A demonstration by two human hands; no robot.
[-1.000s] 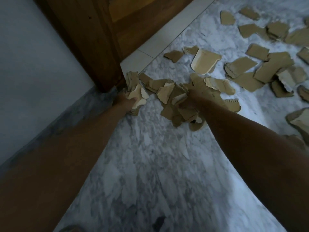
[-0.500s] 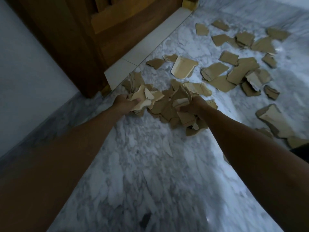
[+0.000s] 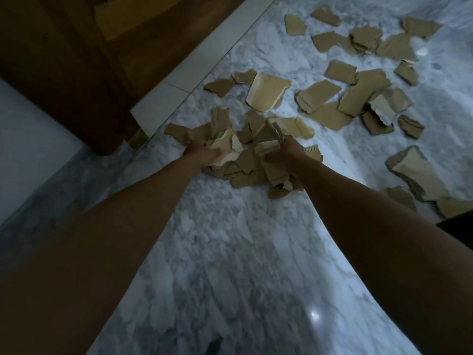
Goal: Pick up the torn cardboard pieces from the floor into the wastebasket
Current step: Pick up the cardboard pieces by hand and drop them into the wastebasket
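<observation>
Since half a second ago both hands have drawn back toward the person, dragging the heap with them, and the view has swung so more of the scattered pieces show at upper right.

The grey-white veined marble floor point(image 3: 230, 252) carries everything here. A dark brown wooden door point(image 3: 76, 60) with its pale stone threshold strip point(image 3: 184, 78) runs across from 9 to 12 o'clock, and it likely served as a backstop for raking scraps together. The heaped pile of torn tan cardboard pieces point(image 3: 245, 160) sits at the centre of the view, gathered tight, I judge, so that one double handful lifts many at once. Loose torn brown cardboard scraps point(image 3: 358, 98) lie spread from 1 to 3 o'clock, well apart from the heap and not yet collected. No wastebasket is in view.

Both forearms reach straight ahead and converge on the pile. The left hand point(image 3: 199, 155), at the heap's 9 o'clock edge, grips a pale cream torn cardboard piece point(image 3: 225, 149), its fingers curled round it. The right hand point(image 3: 289, 155), at the 3 o'clock edge, has its fingers bent over a ridged tan strip point(image 3: 267, 147) and pressing inward. The two hands seem to squeeze the heap between them, ready to scoop it up.
</observation>
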